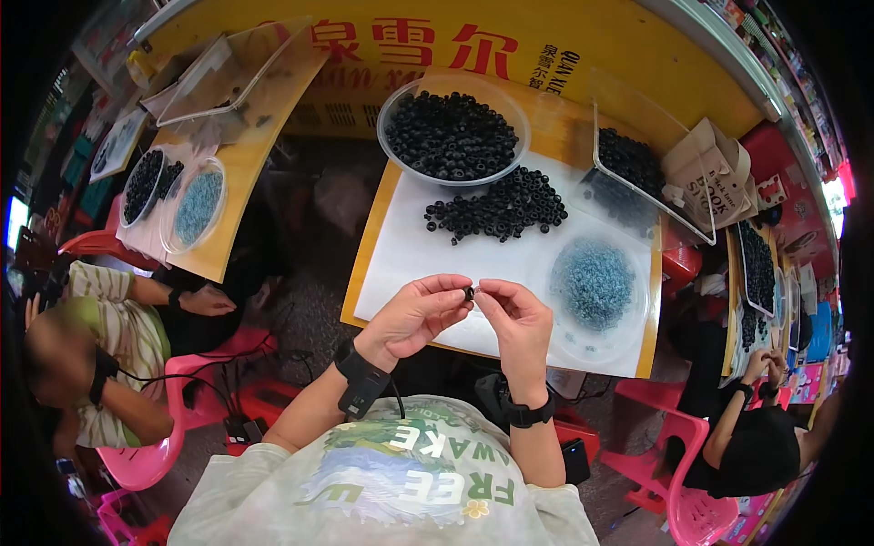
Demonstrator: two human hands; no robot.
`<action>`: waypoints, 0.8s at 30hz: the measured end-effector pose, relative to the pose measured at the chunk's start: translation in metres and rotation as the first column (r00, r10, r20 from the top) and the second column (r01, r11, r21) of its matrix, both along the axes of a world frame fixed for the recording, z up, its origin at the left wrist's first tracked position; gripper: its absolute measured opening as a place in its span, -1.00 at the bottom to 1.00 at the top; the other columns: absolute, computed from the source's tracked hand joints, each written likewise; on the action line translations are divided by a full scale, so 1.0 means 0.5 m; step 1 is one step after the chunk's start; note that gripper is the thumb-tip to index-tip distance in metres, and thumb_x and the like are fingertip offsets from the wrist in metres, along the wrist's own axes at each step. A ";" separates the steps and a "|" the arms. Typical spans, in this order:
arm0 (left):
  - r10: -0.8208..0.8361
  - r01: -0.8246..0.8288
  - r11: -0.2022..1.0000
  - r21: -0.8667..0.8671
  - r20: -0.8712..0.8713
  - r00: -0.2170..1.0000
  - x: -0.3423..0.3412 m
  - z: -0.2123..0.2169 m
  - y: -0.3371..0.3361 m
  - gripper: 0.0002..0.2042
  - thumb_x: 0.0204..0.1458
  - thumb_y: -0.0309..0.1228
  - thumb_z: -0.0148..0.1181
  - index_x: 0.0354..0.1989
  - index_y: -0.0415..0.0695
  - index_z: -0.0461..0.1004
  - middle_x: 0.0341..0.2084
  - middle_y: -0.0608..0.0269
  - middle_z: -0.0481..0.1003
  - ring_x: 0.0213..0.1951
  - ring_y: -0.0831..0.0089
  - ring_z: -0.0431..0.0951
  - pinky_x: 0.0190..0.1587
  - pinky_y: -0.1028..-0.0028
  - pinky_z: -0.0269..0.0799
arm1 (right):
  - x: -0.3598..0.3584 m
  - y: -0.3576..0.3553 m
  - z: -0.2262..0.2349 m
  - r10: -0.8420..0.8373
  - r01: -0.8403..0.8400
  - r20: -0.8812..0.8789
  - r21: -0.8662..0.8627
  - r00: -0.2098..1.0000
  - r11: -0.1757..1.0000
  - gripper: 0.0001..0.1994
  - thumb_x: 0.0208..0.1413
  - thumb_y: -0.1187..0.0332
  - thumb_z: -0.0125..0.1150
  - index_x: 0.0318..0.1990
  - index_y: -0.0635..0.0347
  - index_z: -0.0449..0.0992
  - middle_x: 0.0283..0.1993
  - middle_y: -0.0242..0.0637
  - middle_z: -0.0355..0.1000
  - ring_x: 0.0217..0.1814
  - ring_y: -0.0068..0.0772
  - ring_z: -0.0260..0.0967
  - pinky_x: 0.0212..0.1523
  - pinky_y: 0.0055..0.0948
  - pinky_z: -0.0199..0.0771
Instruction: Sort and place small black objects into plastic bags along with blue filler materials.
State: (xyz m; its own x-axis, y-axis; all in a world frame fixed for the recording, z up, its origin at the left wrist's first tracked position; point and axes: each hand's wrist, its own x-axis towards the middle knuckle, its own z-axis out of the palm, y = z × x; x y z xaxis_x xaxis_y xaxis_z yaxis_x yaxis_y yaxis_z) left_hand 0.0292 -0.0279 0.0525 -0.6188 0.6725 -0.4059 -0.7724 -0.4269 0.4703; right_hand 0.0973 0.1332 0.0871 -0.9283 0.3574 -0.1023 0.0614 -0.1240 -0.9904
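Both hands, left hand (414, 314) and right hand (519, 318), pinch one small black ring (470, 293) between fingertips (tiny thing). Loose black rings (496, 207) lie just beyond it on the white sheet (410, 246), the right hand marginally nearer.

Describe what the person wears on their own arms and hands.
Both forearms are bare, and the hands are ungloved. The left hand has a broad black strap at the wrist carrying a boxy black device with a thin black cable trailing from it. The right hand has a narrower black band, like a watch. Short pale printed shirt sleeves.
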 end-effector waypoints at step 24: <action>0.244 -0.254 0.966 0.046 0.158 0.957 0.005 -0.059 -0.018 -0.78 0.20 -0.58 0.17 0.01 -0.24 0.44 -0.14 0.08 0.55 -0.13 0.41 0.62 -0.06 0.58 0.66 | -0.142 0.016 -0.095 0.183 0.044 -0.186 0.807 0.965 0.589 -0.87 0.08 0.53 0.24 -0.20 0.25 0.59 -0.24 -0.15 0.49 -0.27 -0.09 0.51 -0.28 -0.25 0.52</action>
State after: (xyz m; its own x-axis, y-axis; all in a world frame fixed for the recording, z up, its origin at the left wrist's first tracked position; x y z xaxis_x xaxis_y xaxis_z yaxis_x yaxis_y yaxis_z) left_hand 0.0315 -0.0371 0.0228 -0.7058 0.5325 -0.4673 -0.6969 -0.6406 0.3226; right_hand 0.0263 0.1410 0.0394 -0.9069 0.1210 0.4036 -0.2007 0.7182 -0.6663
